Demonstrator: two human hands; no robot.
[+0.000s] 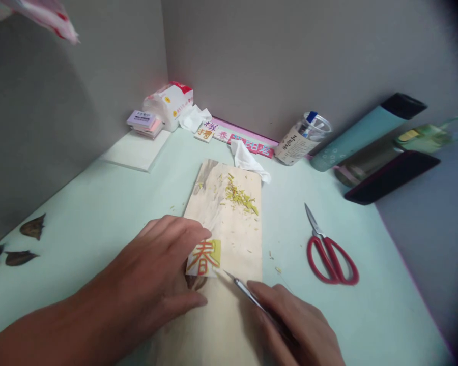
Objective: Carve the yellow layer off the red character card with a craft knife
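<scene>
A small square piece (pixel 216 250) with a red character on yellow and white lies on the pale wooden board (pixel 236 295). My left hand (pixel 168 259) rests at the piece's left side, its fingers and thumb apart around its edge, gripping nothing visible. In my right hand (pixel 290 320) is a silver craft knife (pixel 248 293), its tip pointing up and left, close to the lower right corner of the piece. Yellow-green shavings (pixel 240 195) are scattered on the upper part of the board.
Red-handled scissors (pixel 330 259) lie right of the board. Farther back stand a clear cup (pixel 295 142), a teal bottle (pixel 354 134) and a dark phone (pixel 391 178). Tissues (pixel 246 157), lettered tiles (pixel 248 145) and a white slab (pixel 133 150) lie behind; dried husks (pixel 33 227) sit left.
</scene>
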